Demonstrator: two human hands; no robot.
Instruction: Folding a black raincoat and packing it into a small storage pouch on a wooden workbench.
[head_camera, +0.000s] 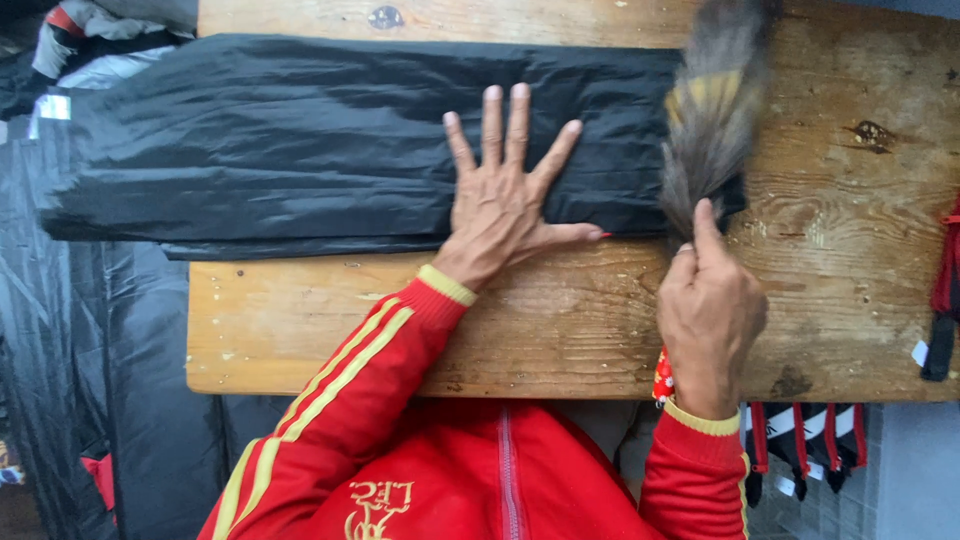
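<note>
Basically L hand (503, 205) flat, fingers spread, pins black plastic bag (300, 140) while R hand (708, 315) grips feather brush (712, 110) just right of it; w/ steady pressure, bag shouldn't slip.

One wooden table (560, 330) fills the middle of the scene, and on its far half lies one long black plastic bag (300, 140), folded flat. Two hands are in view, the left hand (500, 200) spread on the bag and the right hand (710, 315) at the near right gripping one grey-brown feather brush (712, 110). Two red sleeves (340, 400) with yellow stripes come up from the near edge.
</note>
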